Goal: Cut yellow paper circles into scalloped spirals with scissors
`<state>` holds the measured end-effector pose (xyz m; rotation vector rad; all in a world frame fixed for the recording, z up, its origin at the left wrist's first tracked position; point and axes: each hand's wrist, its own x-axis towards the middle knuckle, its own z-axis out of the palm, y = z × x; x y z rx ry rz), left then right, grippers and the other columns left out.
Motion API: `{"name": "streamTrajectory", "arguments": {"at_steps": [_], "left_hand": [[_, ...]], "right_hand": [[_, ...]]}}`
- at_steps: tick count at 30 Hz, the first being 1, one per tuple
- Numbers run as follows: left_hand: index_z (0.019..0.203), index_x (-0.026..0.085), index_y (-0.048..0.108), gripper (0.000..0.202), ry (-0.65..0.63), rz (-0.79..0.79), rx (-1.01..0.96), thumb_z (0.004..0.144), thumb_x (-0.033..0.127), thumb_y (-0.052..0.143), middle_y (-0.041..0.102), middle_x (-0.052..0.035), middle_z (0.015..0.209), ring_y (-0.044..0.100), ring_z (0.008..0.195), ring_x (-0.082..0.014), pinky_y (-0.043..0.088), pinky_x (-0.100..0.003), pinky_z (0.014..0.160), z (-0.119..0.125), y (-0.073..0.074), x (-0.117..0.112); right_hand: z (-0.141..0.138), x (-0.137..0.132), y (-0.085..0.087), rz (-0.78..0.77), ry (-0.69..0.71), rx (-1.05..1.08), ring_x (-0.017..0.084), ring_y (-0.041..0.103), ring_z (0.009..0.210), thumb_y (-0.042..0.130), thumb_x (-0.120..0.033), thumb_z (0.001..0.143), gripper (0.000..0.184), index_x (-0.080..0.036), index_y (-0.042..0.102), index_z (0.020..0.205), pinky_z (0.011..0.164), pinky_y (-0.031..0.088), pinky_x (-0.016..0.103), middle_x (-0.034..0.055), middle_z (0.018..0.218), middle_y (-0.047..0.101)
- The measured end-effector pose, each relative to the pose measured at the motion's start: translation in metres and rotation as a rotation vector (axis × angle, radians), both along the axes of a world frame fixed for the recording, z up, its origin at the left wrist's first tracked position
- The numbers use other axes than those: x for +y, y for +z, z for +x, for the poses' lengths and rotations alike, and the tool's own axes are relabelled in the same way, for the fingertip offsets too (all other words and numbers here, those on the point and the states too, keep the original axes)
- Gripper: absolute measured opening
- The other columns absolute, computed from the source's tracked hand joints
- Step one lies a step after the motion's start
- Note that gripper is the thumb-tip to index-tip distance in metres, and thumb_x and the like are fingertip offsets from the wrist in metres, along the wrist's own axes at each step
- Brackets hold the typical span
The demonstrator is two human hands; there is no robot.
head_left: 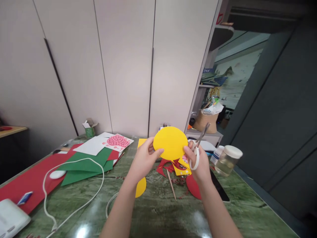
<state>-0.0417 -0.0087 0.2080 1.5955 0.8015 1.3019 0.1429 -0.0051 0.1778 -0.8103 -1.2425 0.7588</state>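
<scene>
A yellow paper circle (170, 143) is held up above the table, its flat side facing me. My left hand (146, 158) pinches its left edge between thumb and fingers. On the other side, my right hand (200, 162) has its thumb at the circle's right edge. That same hand grips white-handled scissors (197, 150), blades pointing up and away from the circle. Below lie red paper scraps (162, 168), yellow cut pieces (182, 170) and a wooden pencil-like stick (171, 185). Another yellow circle (141, 187) is partly behind my left forearm, and a red circle (193, 186) partly behind my right.
Green sheets (86, 168), red paper (24, 183) and a white sheet (90, 144) cover the left side. A white cable (74, 161) loops across the marbled table (158, 218). A lidded jar (228, 162) and dark tablet (220, 188) are on the right.
</scene>
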Motion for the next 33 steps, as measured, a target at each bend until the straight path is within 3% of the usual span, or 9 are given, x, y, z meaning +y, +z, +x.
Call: {"name": "streamTrajectory", "arguments": {"at_steps": [4, 7, 10, 13, 19, 26, 30, 33], "left_hand": [[0.105, 0.018, 0.052, 0.025, 0.111, 0.061, 0.040, 0.082, 0.027, 0.053, 0.061, -0.0042, 0.096, 0.059, 0.071, -0.0133, 0.050, -0.023, 0.061, -0.014, -0.002, 0.005], [0.112, 0.019, 0.048, 0.030, 0.110, 0.063, 0.045, 0.084, 0.030, 0.051, 0.059, -0.0039, 0.100, 0.057, 0.062, -0.0104, 0.051, -0.025, 0.062, -0.024, -0.004, 0.009], [0.119, 0.020, 0.044, 0.037, 0.064, 0.042, 0.004, 0.085, 0.031, 0.050, 0.056, -0.0062, 0.114, 0.058, 0.065, -0.0110, 0.052, -0.026, 0.063, -0.029, -0.004, 0.009], [0.121, 0.020, 0.044, 0.038, 0.050, 0.057, -0.053, 0.084, 0.031, 0.049, 0.054, -0.0076, 0.119, 0.060, 0.077, -0.0147, 0.053, -0.025, 0.062, -0.030, -0.002, 0.007], [0.119, 0.020, 0.044, 0.037, 0.072, 0.083, -0.077, 0.083, 0.029, 0.051, 0.054, -0.0081, 0.123, 0.060, 0.088, -0.0168, 0.051, -0.021, 0.057, -0.034, 0.000, 0.008], [0.116, 0.018, 0.046, 0.038, 0.173, 0.081, -0.056, 0.081, 0.027, 0.054, 0.061, -0.0090, 0.111, 0.062, 0.089, -0.0183, 0.047, -0.019, 0.054, -0.038, 0.000, 0.008], [0.118, 0.019, 0.047, 0.039, 0.207, 0.096, -0.075, 0.081, 0.029, 0.054, 0.061, -0.0093, 0.115, 0.062, 0.095, -0.0204, 0.051, -0.023, 0.061, -0.039, -0.001, 0.008], [0.119, 0.018, 0.049, 0.040, 0.213, 0.111, -0.077, 0.080, 0.029, 0.055, 0.060, -0.0094, 0.117, 0.060, 0.101, -0.0210, 0.053, -0.027, 0.074, -0.041, 0.000, 0.009]], "right_hand": [[0.007, -0.005, 0.007, 0.027, 0.092, -0.190, 0.016, 0.051, 0.071, 0.053, -0.045, 0.083, 0.025, -0.021, 0.048, 0.081, 0.070, 0.040, 0.028, -0.0007, 0.076, 0.051], [0.015, -0.008, 0.009, -0.017, 0.109, -0.498, 0.015, 0.047, 0.065, 0.045, -0.048, 0.087, 0.031, -0.020, 0.048, 0.075, 0.061, 0.037, 0.026, -0.0009, 0.070, 0.048], [0.019, -0.009, 0.011, -0.092, 0.066, -0.755, 0.014, 0.042, 0.058, 0.044, -0.048, 0.087, 0.035, -0.019, 0.046, 0.067, 0.055, 0.033, 0.025, -0.0018, 0.063, 0.046], [0.018, -0.011, 0.013, -0.109, 0.013, -0.876, 0.014, 0.041, 0.056, 0.045, -0.046, 0.087, 0.036, -0.018, 0.048, 0.065, 0.053, 0.031, 0.025, -0.0014, 0.060, 0.049], [0.014, -0.014, 0.014, -0.172, 0.071, -0.897, 0.014, 0.044, 0.052, 0.043, -0.049, 0.086, 0.040, -0.019, 0.045, 0.061, 0.049, 0.032, 0.024, -0.0022, 0.055, 0.048], [0.017, -0.021, 0.018, -0.189, 0.163, -0.864, 0.013, 0.041, 0.051, 0.043, -0.046, 0.086, 0.039, -0.019, 0.044, 0.058, 0.047, 0.031, 0.023, -0.0021, 0.052, 0.047], [0.015, -0.023, 0.019, -0.192, 0.172, -0.853, 0.012, 0.039, 0.049, 0.044, -0.049, 0.085, 0.041, -0.019, 0.042, 0.056, 0.046, 0.031, 0.022, -0.0032, 0.050, 0.043], [0.014, -0.022, 0.019, -0.201, 0.195, -0.844, 0.012, 0.039, 0.048, 0.045, -0.049, 0.084, 0.042, -0.019, 0.042, 0.055, 0.046, 0.030, 0.022, -0.0032, 0.050, 0.044]]}}
